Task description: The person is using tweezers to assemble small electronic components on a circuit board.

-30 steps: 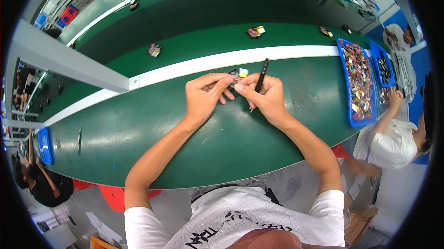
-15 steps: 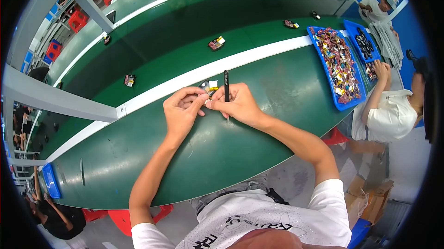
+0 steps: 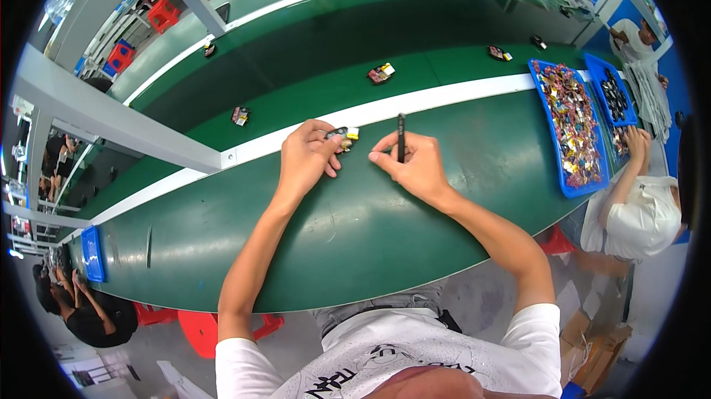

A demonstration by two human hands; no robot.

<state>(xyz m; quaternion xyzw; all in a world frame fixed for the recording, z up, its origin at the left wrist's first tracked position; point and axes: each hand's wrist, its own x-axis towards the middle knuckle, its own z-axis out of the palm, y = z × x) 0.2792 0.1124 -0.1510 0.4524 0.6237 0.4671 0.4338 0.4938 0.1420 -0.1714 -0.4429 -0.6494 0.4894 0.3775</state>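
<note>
My left hand pinches a small black electronic part with a yellow and white tab at its far side. The fingers partly cover it, so its full shape is hidden. A short distance to the right, my right hand is closed around a slim black pen-like tool, held upright between fingers and palm. Its lower end is hidden in the hand. Thumb and index finger of this hand come together near the part, apart from it. Both hands are above the green table, close to its white far edge strip.
Beyond the white strip, a green belt carries several small parts. On the right stand a blue tray heaped with small pieces and another tray of black parts, beside a co-worker. A grey post rises at left.
My right hand has moved right, away from the left hand, still holding the black tool. The left hand keeps the part, now more exposed. The whole view has shifted slightly.
</note>
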